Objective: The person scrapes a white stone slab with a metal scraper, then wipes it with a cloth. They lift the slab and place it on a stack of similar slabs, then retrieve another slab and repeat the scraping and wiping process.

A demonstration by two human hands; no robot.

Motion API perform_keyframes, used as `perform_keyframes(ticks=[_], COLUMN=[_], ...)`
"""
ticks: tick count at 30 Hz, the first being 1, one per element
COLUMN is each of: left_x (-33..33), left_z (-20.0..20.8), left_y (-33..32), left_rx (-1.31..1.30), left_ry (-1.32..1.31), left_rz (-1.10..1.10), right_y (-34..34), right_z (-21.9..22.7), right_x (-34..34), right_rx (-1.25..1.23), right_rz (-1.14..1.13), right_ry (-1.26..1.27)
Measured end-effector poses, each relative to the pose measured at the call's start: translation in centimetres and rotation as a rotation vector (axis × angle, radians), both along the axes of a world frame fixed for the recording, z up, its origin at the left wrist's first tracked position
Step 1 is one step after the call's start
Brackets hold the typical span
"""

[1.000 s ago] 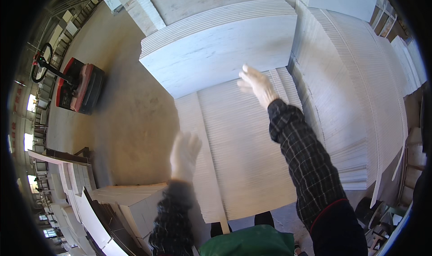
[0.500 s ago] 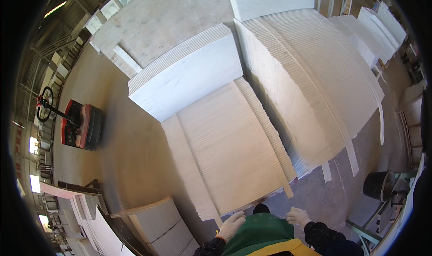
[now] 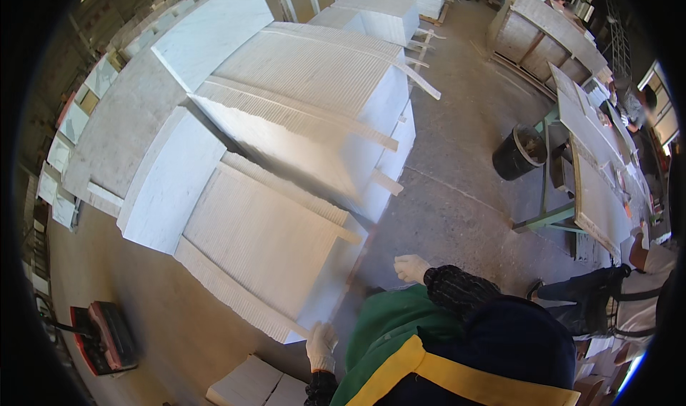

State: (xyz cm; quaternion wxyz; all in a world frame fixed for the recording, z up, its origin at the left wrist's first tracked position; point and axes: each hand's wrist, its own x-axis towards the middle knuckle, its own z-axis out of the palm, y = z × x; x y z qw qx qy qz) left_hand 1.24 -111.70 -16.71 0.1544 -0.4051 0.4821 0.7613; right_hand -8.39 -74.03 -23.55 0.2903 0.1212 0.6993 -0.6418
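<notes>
Both my hands wear pale work gloves. My left hand (image 3: 321, 346) is beside the near end of a thin strip (image 3: 236, 289) that lies along the left side of the nearer slab stack. The fingers are bunched and partly hidden, and whether they touch the strip is unclear. My right hand (image 3: 411, 269) hovers over the floor in front of my green apron (image 3: 382, 317), its fingers curled with nothing visible in them. The nearer stack of thin pale stone slabs (image 3: 261, 231) stands on edge, tightly packed. A larger slab stack (image 3: 307, 70) stands beyond it, across a narrow gap.
A black bucket (image 3: 516, 156) stands by a green-legged workbench (image 3: 547, 220) on the right. A co-worker (image 3: 629, 299) is at the lower right. At lower left sits a red and black pallet truck (image 3: 107, 338). Concrete floor (image 3: 443, 192) runs between stacks and bench.
My view has swung to the right, bringing the workbench and co-worker into sight. The slab stacks now appear farther left. Both gloved hands remain in front of my body.
</notes>
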Motion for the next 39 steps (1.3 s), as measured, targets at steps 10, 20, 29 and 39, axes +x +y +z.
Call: perform_keyframes(ticks=[10,20,29,39], left_x=[-8.8,-32.9,-39.7,-39.5], left_z=[2.4,1.3,3.2,5.4], left_y=[7.7,23.8,28.0,28.8], left_rx=[0.069,-0.447,-0.427,-0.592], left_ry=[0.187,0.402,0.138,0.083], left_rz=[-0.088,0.006,0.427,0.371], right_y=[11.1,23.5,28.9,34.4], right_z=[-5.1,-1.1,4.0,2.2], right_x=[-13.5,-42.3,-61.7,-68.5], right_rx=[0.224,0.607,0.565,0.616], right_rz=[0.016,-0.142,-0.694,-0.639], right_ry=[0.451,0.426,0.792,1.076])
